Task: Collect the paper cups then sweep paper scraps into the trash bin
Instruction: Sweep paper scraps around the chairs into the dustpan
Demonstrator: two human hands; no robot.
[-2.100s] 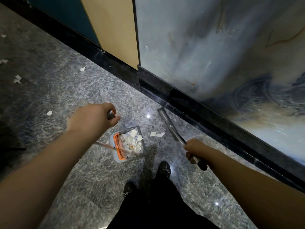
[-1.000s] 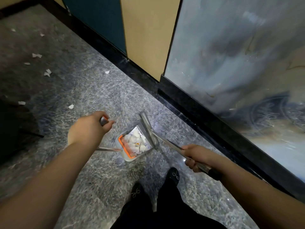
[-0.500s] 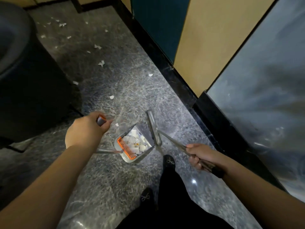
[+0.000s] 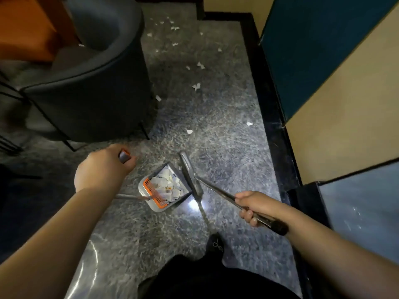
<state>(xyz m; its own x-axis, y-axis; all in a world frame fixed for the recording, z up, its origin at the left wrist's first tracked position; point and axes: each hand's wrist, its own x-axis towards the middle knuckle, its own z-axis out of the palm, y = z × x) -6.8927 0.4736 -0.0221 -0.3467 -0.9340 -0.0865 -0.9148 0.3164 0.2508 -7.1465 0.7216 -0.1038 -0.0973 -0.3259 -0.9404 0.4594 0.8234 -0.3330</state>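
Observation:
My left hand grips the top of the long dustpan handle. Below it, the grey dustpan with an orange comb edge holds several white paper scraps. My right hand grips the metal broom handle. The broom head rests along the dustpan's right side. More white scraps lie on the grey marble floor ahead, one close by and others farther off.
A dark round armchair on thin black legs stands at the upper left. A black baseboard and a blue and beige wall run along the right. My dark shoe is on the floor below the dustpan.
The view has turned left along the wall, bringing the armchair and more scattered scraps into sight. The broom head came in against the dustpan, and the two loose scraps beside it are gone.

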